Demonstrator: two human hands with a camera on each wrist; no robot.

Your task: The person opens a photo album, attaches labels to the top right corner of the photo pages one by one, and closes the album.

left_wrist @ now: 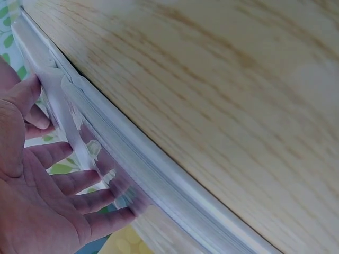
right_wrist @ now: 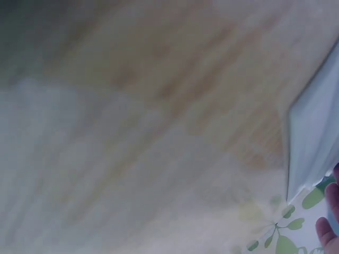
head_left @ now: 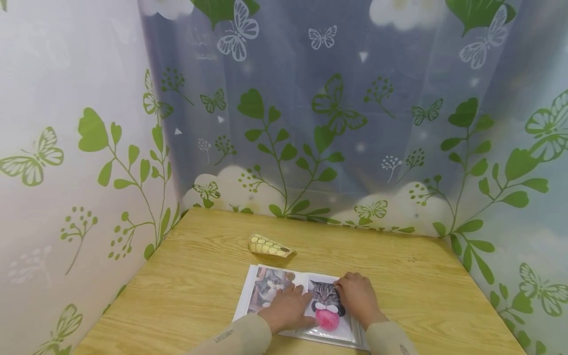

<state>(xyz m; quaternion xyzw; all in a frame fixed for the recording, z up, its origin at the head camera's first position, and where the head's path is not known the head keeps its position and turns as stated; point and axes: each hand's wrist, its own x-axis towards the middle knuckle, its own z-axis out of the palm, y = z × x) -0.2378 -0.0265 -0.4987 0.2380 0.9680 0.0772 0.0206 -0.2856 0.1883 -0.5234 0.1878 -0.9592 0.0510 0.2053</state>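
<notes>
An open photo album (head_left: 306, 334) with clear sleeves lies near the table's front. Its left page bears a photo of a grey and white cat (head_left: 265, 288), its right page one of a tabby cat (head_left: 326, 292) with a pink fluffy shape below. My left hand (head_left: 288, 308) rests across the middle of the album, fingers spread; the left wrist view shows its fingers fairly straight against the clear sleeve (left_wrist: 124, 185). My right hand (head_left: 358, 298) bends over the tabby photo's upper right edge. Whether it pinches the photo or sleeve is hidden; few fingertips (right_wrist: 332, 198) show in its wrist view.
Behind the album lies a curled yellow sheet (head_left: 268, 245) with rows of pale round spots. The wood-grain table (head_left: 199, 276) is bounded at the back and both sides by curtains (head_left: 293, 148) printed with leaves and butterflies.
</notes>
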